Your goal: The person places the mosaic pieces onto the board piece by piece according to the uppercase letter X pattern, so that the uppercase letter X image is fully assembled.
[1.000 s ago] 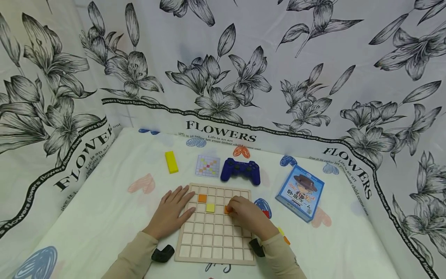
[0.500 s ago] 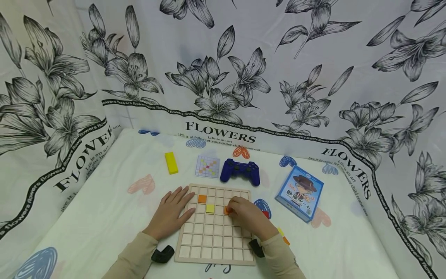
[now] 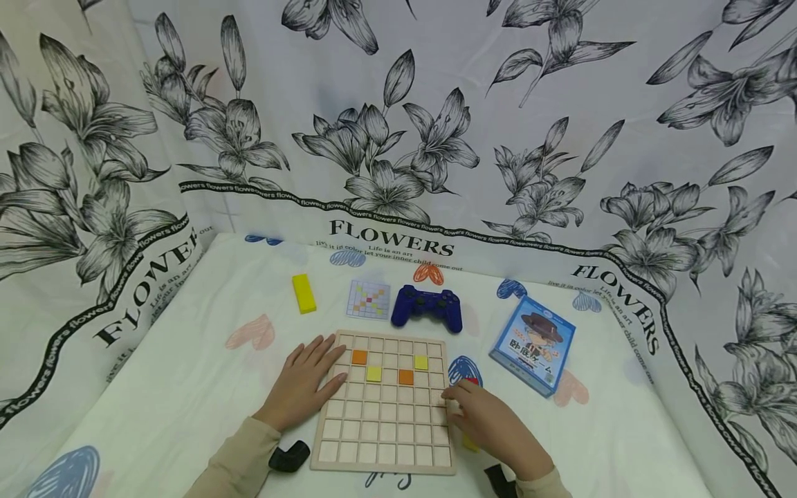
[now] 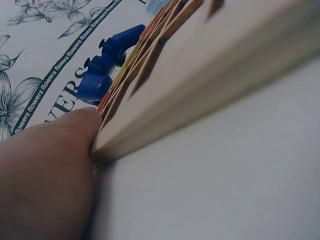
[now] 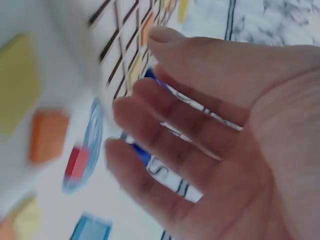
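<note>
A wooden grid board (image 3: 386, 432) lies in front of me, holding two orange tiles (image 3: 359, 357) and two yellow tiles (image 3: 421, 362) in its upper rows. My left hand (image 3: 305, 380) rests along the board's left edge, fingers straight; in the left wrist view, part of that hand (image 4: 47, 172) touches the board's side (image 4: 200, 102). Just off the right edge is my right hand (image 3: 488, 422), its fingers loosely bent. The right wrist view shows this hand (image 5: 200, 130) with nothing in its fingers. Loose by it are a yellow tile (image 5: 17, 82), an orange tile (image 5: 48, 135) and a red tile (image 5: 76, 162).
Behind the board lie a yellow block (image 3: 304, 294), a small pattern card (image 3: 369, 299) and a blue game controller (image 3: 427, 308). A blue box (image 3: 534, 346) with a cartoon figure stands at the right. A floral curtain (image 3: 386, 138) hangs behind.
My right hand has let go of the orange tile and moved right, off the board. That tile and a yellow one above it are now uncovered. The left hand stays in place.
</note>
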`<action>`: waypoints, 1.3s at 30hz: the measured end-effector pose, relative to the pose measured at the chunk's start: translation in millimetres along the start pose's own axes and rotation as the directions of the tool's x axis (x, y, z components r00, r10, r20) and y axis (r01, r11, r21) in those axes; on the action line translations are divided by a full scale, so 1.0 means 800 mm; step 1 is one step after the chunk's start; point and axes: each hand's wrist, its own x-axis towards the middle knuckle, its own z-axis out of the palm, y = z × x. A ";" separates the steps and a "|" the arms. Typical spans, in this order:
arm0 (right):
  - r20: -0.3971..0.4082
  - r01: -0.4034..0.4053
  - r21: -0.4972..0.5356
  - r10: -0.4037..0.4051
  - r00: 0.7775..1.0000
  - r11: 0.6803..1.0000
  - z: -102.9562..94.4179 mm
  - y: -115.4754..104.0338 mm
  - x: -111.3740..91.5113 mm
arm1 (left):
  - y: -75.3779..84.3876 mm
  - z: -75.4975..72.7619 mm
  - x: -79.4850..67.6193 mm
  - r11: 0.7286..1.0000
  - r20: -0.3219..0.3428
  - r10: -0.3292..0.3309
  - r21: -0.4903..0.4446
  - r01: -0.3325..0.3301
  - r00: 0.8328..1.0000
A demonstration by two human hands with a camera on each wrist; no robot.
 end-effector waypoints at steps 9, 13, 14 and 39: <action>0.075 -0.413 0.006 0.412 0.908 0.911 0.012 0.035 -0.069 | 0.001 -0.001 0.001 1.000 0.012 -0.003 0.003 0.003 1.000; 0.091 -0.507 0.032 0.503 0.860 0.861 0.021 0.050 -0.085 | 0.002 -0.002 -0.001 1.000 -0.008 0.008 0.002 -0.008 1.000; 0.097 -0.519 0.034 0.514 0.852 0.854 0.023 0.054 -0.087 | 0.002 -0.001 -0.001 1.000 -0.011 0.009 0.000 -0.009 1.000; 0.001 -0.404 0.038 0.404 0.915 0.914 0.004 0.033 -0.077 | 0.005 -0.004 -0.001 1.000 -0.002 -0.003 0.009 0.003 1.000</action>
